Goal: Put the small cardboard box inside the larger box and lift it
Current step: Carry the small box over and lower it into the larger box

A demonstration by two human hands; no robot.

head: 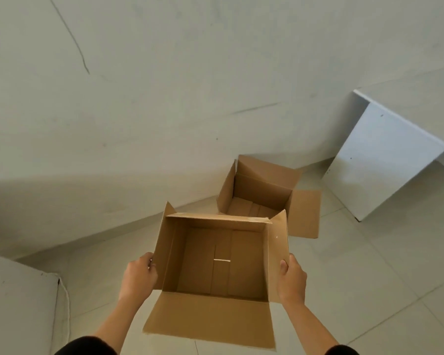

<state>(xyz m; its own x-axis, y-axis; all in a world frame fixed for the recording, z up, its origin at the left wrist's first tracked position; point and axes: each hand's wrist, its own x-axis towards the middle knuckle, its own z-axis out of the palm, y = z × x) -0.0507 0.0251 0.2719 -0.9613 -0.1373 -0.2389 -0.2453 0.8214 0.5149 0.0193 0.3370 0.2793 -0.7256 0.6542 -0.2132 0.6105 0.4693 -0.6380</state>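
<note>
An open brown cardboard box (215, 262) is held in the air in front of me, empty inside, its near flap hanging down toward me. My left hand (139, 276) grips its left wall and my right hand (292, 280) grips its right wall, thumbs over the rims. A second open cardboard box (262, 190) stands on the tiled floor just beyond it, against the wall, with its right flap lying flat on the floor. The held box overlaps the near edge of the floor box in view. I cannot tell from this angle which box is the smaller.
A white panel-sided piece of furniture (385, 160) stands at the right, near the wall. A white padded block (18, 311) fills the lower left corner. The pale wall (164, 98) runs behind the floor box. Light floor tiles (356, 278) spread to the right.
</note>
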